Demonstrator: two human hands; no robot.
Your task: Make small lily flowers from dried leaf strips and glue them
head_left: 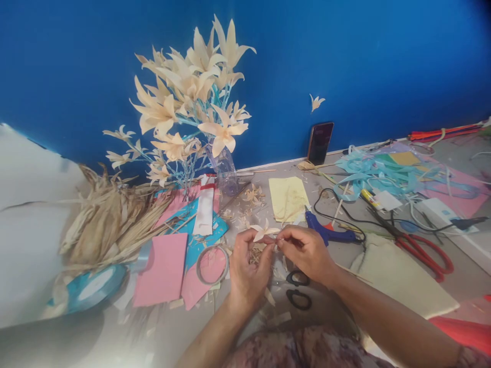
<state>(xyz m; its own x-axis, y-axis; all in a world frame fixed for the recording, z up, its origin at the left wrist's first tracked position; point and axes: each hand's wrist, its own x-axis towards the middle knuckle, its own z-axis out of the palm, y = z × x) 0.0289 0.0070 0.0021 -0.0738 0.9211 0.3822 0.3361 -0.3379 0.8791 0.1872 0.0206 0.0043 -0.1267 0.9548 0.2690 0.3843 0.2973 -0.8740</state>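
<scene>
A small cream handmade flower (264,231), with pointed petals like corn husk, is held between the fingers and thumb of my left hand (248,268). My right hand (309,251) is closed in a pinch right beside the flower, its fingertips close to my left thumb; what they grip is hidden. Just behind my right hand lies a blue glue gun (332,232), its nozzle over a yellow paper sheet (284,191). Below the hands are black-handled scissors (299,299). Husk scraps (255,194) are scattered on the table beyond my left hand.
A clear bottle (227,171) and many finished cream flowers (192,76) stand at the back. To the left are dried husks (103,220), a ribbon roll (95,289), a tape roll (199,273) and pink paper (163,268). Red-handled shears (425,250), cables and a phone (320,143) are right.
</scene>
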